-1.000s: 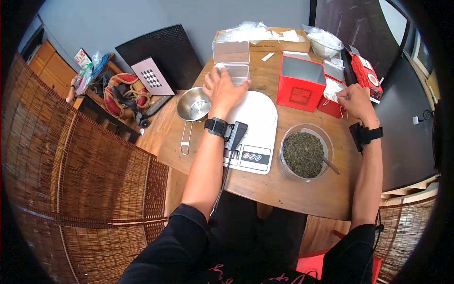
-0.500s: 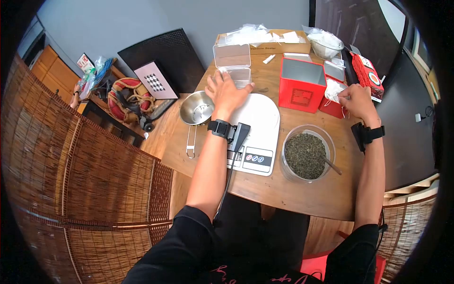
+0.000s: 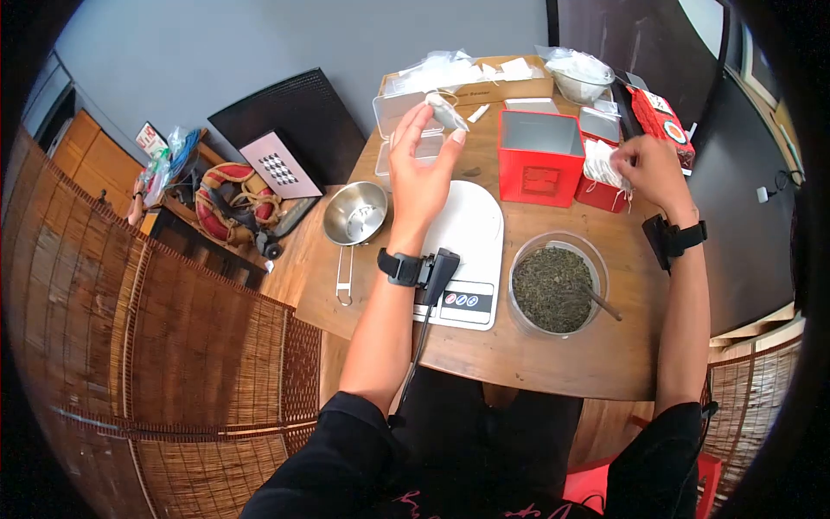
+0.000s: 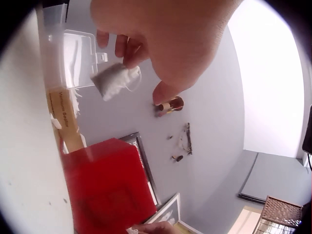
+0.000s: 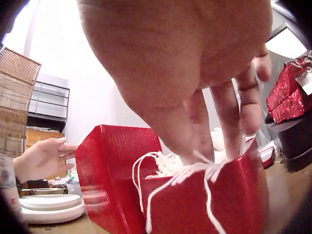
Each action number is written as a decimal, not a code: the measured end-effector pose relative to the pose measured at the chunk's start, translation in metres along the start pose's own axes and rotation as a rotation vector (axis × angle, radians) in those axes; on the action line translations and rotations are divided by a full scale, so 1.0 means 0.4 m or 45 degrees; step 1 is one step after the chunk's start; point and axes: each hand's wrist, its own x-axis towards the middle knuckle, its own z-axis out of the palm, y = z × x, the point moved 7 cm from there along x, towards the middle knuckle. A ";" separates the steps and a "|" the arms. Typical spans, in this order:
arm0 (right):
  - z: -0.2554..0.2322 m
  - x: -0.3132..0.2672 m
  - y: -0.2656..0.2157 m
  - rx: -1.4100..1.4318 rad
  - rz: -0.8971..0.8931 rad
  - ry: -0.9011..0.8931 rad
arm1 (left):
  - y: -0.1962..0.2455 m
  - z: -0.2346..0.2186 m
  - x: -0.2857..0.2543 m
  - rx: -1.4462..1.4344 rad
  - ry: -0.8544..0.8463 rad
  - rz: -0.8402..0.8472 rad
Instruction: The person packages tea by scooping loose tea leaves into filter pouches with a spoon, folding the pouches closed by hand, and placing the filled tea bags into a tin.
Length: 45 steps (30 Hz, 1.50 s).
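Observation:
Raised above a clear lidded box, my left hand holds a small filled white pouch at its fingertips. In the left wrist view the pouch hangs tilted by the fingers, with a thin string loop. My right hand is over a small red box packed with white stringed pouches. The right wrist view shows its thumb and fingers pinching among the pouches at the small red box, fingertips partly hidden, and strings hanging over the rim.
A larger open red box stands between the hands. Nearer the body are a white scale, a metal pan and a clear tub of dried leaves with a spoon. A cardboard box and a bowl stand behind.
My left hand has risen from the clear box, lifting the white pouch and turning its palm rightward. My right hand has stayed at the small red box, its fingers shifted slightly.

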 end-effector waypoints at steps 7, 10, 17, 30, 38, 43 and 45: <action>-0.117 -0.012 -0.227 0.964 -0.244 0.261 | 0.155 0.056 -0.052 -0.707 -0.365 0.110; -0.101 -0.021 -0.273 1.170 -0.271 0.160 | 0.214 0.081 -0.082 -0.639 -0.531 0.299; -0.079 -0.022 -0.269 1.366 -0.190 0.100 | 0.218 0.080 -0.087 -0.619 -0.492 0.329; -0.117 -0.035 -0.276 1.122 -0.297 0.329 | 0.219 0.076 -0.090 -0.604 -0.514 0.273; -0.127 -0.047 -0.301 1.102 -0.292 0.391 | 0.191 0.069 -0.080 -0.551 -0.300 0.242; -0.134 -0.058 -0.328 0.862 -0.409 0.438 | 0.186 0.075 -0.093 -0.480 -0.282 0.147; -0.133 -0.059 -0.332 0.846 -0.425 0.394 | 0.189 0.077 -0.091 -0.536 -0.288 0.149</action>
